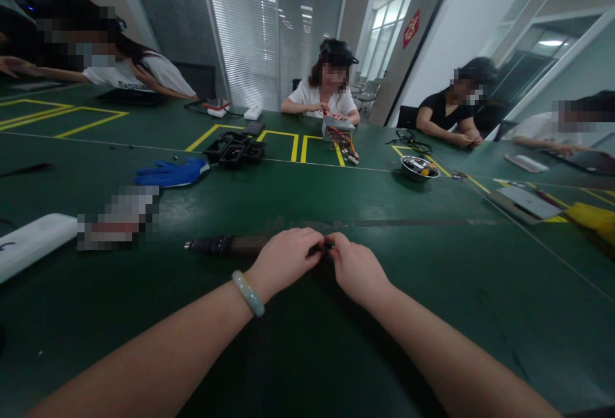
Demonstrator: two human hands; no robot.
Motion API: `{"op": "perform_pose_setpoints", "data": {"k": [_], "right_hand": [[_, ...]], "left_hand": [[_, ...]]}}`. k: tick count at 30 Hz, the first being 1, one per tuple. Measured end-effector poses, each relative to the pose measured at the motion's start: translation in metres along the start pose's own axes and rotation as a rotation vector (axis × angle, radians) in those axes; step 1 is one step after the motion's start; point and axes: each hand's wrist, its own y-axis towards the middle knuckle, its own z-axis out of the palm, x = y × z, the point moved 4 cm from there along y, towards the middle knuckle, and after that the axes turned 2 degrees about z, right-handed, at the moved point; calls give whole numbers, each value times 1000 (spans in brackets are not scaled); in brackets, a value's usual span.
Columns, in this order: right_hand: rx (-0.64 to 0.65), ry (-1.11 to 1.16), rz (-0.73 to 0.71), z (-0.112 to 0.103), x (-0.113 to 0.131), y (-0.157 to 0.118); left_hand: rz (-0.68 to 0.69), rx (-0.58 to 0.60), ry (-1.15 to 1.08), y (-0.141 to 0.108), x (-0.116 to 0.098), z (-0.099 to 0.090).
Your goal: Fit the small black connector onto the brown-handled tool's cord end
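Observation:
Both my hands meet near the middle of the green table (307,203). My left hand (289,257), below a pale green bangle (248,292), is closed on a small dark object (315,249). Fingertips of my right hand (356,267) pinch the other end of this small dark piece, whose details are too small to make out. Behind my left hand lies a dark screwdriver-like tool (225,245), its metal tip pointing left and its right end hidden by the hand.
A blue glove (170,173), black trays (235,150) and a blurred flat item (120,218) lie to the left, beside a white case (36,242). Farther right stands a metal bowl (419,168) of small parts. Several people sit around; one handles a grey box (337,128) with wires.

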Motion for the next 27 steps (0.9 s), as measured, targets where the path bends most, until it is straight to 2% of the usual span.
{"op": "perform_pose_setpoints", "data": {"k": [10, 16, 27], "right_hand": [[154, 237, 93, -5, -5, 10], [177, 270, 67, -3, -8, 11], [265, 327, 148, 0, -10, 16]], "left_hand": [[9, -5, 15, -2, -2, -1], [32, -14, 46, -4, -5, -3], [-4, -9, 50, -4, -6, -3]]}}
